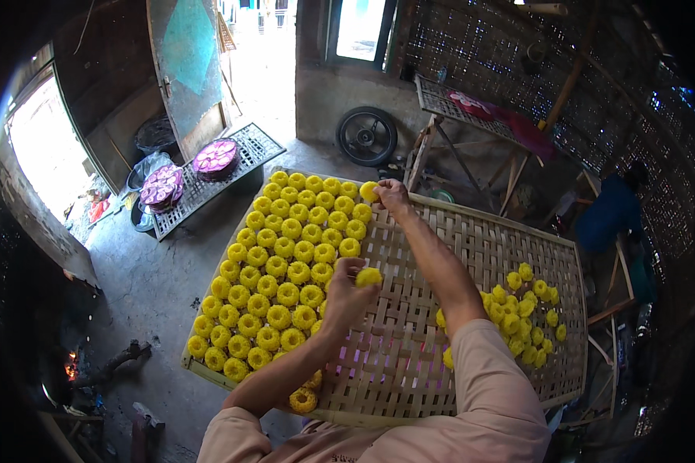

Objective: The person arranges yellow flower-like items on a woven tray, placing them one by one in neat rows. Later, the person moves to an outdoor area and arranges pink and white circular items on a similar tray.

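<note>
A large woven bamboo tray [409,324] lies in front of me. Yellow ring-shaped crackers [276,266] cover its left part in close, even rows, each with a dimple or hole in the middle. My right hand [394,197] reaches to the far edge and pinches one yellow ring cracker [369,191] at the end of the farthest row. Nearer to me, my left hand [350,292] is closed around another yellow ring cracker [369,278], held above the weave beside the rows. A loose heap of yellow crackers [517,316] sits on the tray's right part.
Beyond the tray's left corner, a low slatted rack [247,150] carries pink-and-white patterned round items [215,157]. A wheel [367,136] leans on the back wall. A wooden stand [459,108] is at far right; a small fire [71,366] burns on the floor at left.
</note>
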Available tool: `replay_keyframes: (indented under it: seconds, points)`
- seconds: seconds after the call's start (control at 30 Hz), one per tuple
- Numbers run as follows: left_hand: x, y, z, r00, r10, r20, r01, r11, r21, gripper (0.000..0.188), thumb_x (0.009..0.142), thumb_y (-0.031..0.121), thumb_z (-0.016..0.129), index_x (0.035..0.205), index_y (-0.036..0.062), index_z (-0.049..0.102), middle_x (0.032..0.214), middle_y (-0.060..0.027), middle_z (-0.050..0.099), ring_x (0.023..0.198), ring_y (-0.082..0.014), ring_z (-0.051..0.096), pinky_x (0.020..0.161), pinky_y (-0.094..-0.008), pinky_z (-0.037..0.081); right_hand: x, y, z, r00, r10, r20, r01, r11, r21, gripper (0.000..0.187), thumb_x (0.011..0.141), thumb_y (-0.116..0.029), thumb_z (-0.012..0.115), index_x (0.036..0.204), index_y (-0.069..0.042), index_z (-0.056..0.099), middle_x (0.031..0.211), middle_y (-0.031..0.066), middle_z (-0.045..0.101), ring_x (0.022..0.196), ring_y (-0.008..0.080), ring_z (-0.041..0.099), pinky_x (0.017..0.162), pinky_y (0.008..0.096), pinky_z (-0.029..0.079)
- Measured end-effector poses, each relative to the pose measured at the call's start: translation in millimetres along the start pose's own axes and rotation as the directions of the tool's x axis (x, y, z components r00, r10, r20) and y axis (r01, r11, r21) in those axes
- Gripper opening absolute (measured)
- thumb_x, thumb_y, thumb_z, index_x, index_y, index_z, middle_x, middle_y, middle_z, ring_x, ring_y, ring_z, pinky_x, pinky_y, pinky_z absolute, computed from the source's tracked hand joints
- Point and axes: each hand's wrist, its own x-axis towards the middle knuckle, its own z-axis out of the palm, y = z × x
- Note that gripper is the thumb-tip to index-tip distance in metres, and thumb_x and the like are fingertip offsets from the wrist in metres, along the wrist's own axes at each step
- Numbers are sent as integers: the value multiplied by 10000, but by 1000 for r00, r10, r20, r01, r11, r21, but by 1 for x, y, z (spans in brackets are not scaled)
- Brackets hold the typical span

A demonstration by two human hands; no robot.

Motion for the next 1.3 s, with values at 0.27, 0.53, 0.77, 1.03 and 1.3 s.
replay_keyframes:
  seconds: [0.27, 0.53, 0.77, 1.03, 1.3]
  points:
    - [47, 17, -35, 991, 8, -133, -4, 1000, 28, 575, 751, 142, 866, 1215, -21, 569, 1010, -108, 636, 903, -169, 640, 783, -301, 540, -1, 7, 1, 925, -377, -48, 285, 772, -567, 353, 877, -380, 647, 1011, -65, 732, 914, 170, 732, 892, 350, 700, 822, 416, 537]
    - [114, 0, 19, 871, 491, -11, -449, 805, 389, 808, 729, 109, 857, 1421, 44, 446, 1221, -174, 590, 1098, -303, 606, 961, -393, 490, -114, -70, -36, 860, 220, 460, -309, 943, 127, 358, 934, -344, 672, 1107, -31, 648, 949, 87, 706, 825, 146, 708, 644, 273, 592]
    - [86, -13, 12, 840, 542, 13, -480, 733, 482, 666, 815, 101, 768, 1410, 46, 474, 1371, -183, 524, 1288, -351, 518, 1096, -417, 422, -42, -2, -43, 987, 103, 126, -122, 981, 151, 275, 872, -128, 713, 1119, -20, 655, 977, 87, 708, 828, 175, 704, 647, 304, 605]
    - [68, -9, -16, 858, 513, 17, -418, 679, 603, 568, 821, 142, 759, 1338, 48, 545, 1352, -165, 546, 1258, -359, 531, 1061, -438, 437, 9, 16, -5, 992, -63, -106, 13, 909, -417, 415, 748, -292, 777, 1092, -74, 694, 1004, 163, 721, 947, 321, 695, 852, 409, 545]
    - [46, -31, 56, 802, 394, 449, -597, 526, 606, 380, 836, 206, 740, 1177, 48, 683, 1270, -157, 616, 1183, -358, 565, 1014, -444, 459, -87, -25, -93, 947, -255, 196, 321, 740, -591, 267, 819, -284, 696, 1014, -112, 758, 990, 138, 731, 942, 329, 692, 853, 429, 540]
